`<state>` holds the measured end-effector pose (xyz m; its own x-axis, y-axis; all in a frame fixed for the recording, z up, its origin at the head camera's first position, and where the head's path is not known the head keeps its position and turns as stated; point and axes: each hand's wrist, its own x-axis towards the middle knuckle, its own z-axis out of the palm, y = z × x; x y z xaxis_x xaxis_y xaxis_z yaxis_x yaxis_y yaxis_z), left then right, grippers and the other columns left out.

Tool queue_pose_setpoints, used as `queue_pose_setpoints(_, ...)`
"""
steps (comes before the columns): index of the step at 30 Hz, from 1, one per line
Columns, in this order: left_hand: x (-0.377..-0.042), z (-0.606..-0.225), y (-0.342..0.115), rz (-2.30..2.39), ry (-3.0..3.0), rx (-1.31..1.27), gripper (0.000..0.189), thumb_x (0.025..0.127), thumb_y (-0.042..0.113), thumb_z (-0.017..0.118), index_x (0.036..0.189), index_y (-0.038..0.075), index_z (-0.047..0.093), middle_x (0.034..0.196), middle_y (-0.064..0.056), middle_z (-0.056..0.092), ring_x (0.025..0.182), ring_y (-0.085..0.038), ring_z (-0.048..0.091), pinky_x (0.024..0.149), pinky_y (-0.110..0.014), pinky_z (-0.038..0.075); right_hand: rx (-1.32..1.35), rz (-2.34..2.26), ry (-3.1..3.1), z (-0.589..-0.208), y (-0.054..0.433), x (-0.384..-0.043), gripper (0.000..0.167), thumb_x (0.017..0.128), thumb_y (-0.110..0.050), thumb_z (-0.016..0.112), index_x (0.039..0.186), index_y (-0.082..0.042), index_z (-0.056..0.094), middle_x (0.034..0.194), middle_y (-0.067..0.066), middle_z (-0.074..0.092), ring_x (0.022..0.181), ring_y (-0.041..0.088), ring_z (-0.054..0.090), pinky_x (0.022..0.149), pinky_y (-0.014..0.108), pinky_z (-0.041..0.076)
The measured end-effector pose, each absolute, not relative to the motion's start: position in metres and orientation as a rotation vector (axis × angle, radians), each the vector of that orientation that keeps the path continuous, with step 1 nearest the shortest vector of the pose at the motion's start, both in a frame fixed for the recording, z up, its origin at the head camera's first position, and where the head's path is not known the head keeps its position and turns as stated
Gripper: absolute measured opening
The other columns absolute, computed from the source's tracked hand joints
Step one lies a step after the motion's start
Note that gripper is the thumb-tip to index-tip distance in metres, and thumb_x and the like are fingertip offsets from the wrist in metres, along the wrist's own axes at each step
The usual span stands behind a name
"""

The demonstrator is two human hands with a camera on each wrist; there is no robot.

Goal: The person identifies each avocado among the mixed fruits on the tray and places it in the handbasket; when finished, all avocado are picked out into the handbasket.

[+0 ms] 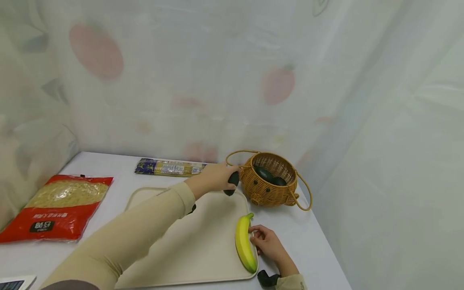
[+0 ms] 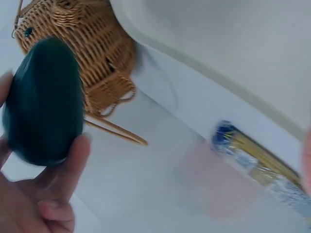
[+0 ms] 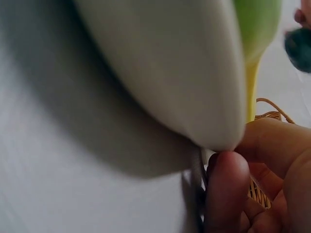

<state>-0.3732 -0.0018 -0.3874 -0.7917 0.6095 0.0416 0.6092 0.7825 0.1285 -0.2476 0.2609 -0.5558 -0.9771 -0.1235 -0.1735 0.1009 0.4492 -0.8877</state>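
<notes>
My left hand (image 1: 216, 177) holds a dark green avocado (image 2: 44, 102) between thumb and fingers, above the tray's far right corner and beside the wicker basket (image 1: 266, 196). Inside that basket lie two more dark avocados (image 1: 264, 174). At the right edge of the beige tray (image 1: 203, 245), my right hand (image 1: 269, 244) pinches the rim between thumb and index finger, as the right wrist view shows. A yellow banana (image 1: 243, 243) with a greenish tip lies along the tray's right side, close to those fingers.
Behind the tray lies a long packet of spaghetti (image 1: 174, 168), partly hidden by the left hand. A red bag of pasta (image 1: 54, 213) is on the left of the white table. The basket's loop handles stick out sideways. A patterned curtain (image 1: 188, 80) hangs behind.
</notes>
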Motion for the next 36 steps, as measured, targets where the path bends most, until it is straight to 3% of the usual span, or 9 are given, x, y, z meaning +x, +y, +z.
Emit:
queue_pose_setpoints(7, -0.383, -0.372, 0.041, 0.418, 3.047, 0.957, 0.063, 0.100, 0.056, 0.066, 0.156, 0.037, 0.045, 0.142, -0.014, 0.057, 0.111, -0.029, 0.066, 0.080, -0.045, 0.059, -0.020, -1.537, 2.478, -0.557, 0.257, -0.246, 0.024, 0.098, -0.010, 0.073, 0.122, -0.006, 0.070, 0.086, 0.005, 0.059, 0.061, 0.014, 0.054, 0.054, 0.025, 0.049)
queue_pose_setpoints(11, -0.390, -0.365, 0.062, 0.603, 3.028, 0.898, 0.065, 0.099, 0.061, 0.063, 0.157, 0.040, 0.042, 0.148, -0.011, 0.054, 0.107, -0.030, 0.067, 0.080, -0.045, 0.057, -0.006, -1.520, 2.481, -0.557, 0.257, -0.247, 0.024, 0.098, -0.011, 0.073, 0.122, -0.007, 0.071, 0.087, 0.004, 0.060, 0.061, 0.013, 0.054, 0.054, 0.024, 0.050)
queue_pose_setpoints(16, -0.395, -0.362, 0.083, 0.821, 2.888, 0.899, 0.064, 0.102, 0.055, 0.063, 0.158, 0.033, 0.041, 0.147, -0.015, 0.050, 0.112, -0.031, 0.065, 0.085, -0.045, 0.057, -0.004, -1.503, 2.497, -0.558, 0.260, -0.245, 0.024, 0.098, -0.011, 0.073, 0.122, -0.006, 0.071, 0.086, 0.004, 0.059, 0.060, 0.013, 0.054, 0.054, 0.025, 0.049)
queue_pose_setpoints(20, -0.402, -0.364, 0.097, 0.781, 2.888, 0.891, 0.062, 0.102, 0.054, 0.063, 0.157, 0.031, 0.044, 0.145, -0.011, 0.054, 0.120, -0.027, 0.061, 0.089, -0.044, 0.056, -0.020, -1.511, 2.495, -0.560, 0.260, -0.243, 0.025, 0.097, -0.010, 0.073, 0.122, -0.006, 0.070, 0.086, 0.004, 0.059, 0.061, 0.014, 0.054, 0.054, 0.025, 0.049)
queue_pose_setpoints(26, -0.414, -0.373, 0.125, 0.701, 2.923, 0.859, 0.062, 0.102, 0.054, 0.064, 0.156, 0.032, 0.044, 0.145, -0.013, 0.055, 0.118, -0.029, 0.064, 0.086, -0.043, 0.057, -0.046, -1.513, 2.521, -0.558, 0.261, -0.240, 0.025, 0.097, -0.009, 0.072, 0.122, -0.005, 0.070, 0.086, 0.004, 0.058, 0.062, 0.014, 0.054, 0.053, 0.025, 0.049)
queue_pose_setpoints(36, -0.411, -0.388, 0.146, 0.535, 2.991, 0.817, 0.063, 0.102, 0.053, 0.064, 0.156, 0.026, 0.047, 0.149, -0.011, 0.054, 0.128, -0.029, 0.059, 0.102, -0.043, 0.051, -0.115, -1.555, 2.523, -0.555, 0.260, -0.244, 0.026, 0.096, -0.008, 0.072, 0.122, -0.002, 0.070, 0.085, 0.003, 0.058, 0.061, 0.013, 0.053, 0.052, 0.022, 0.047)
